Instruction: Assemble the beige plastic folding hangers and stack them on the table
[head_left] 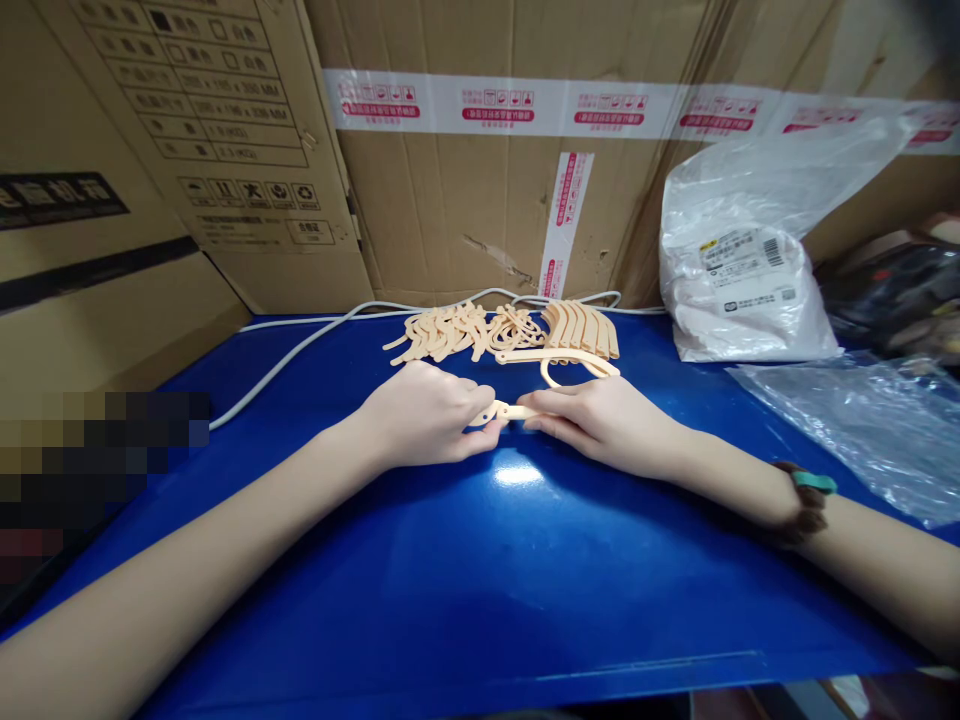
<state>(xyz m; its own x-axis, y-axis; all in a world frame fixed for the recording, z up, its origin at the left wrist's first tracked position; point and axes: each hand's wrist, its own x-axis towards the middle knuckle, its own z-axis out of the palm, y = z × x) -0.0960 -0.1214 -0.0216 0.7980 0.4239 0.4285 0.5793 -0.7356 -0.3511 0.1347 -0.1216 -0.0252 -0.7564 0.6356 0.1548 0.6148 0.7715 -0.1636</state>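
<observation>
Over the middle of the blue table, my left hand (427,415) is closed, pinching a small beige plastic piece with a hole (484,414). My right hand (607,415) grips a slim beige plastic bar (516,411) between thumb and fingers. The two parts meet end to end between my hands; whether they are joined I cannot tell. Just behind my right hand lies a long beige arm (536,355) with a curved loop (551,374) beside it. These look like clothes hanger parts. My fingers cover much of the held pieces.
Behind my hands lie a pile of curved beige pieces (439,332), several hook-like rings (516,328) and a row of stacked arms (581,328). A white cable (292,350) runs along the back. Cardboard boxes (465,200) wall the table; a white bag (742,290) and clear plastic (877,420) occupy the right.
</observation>
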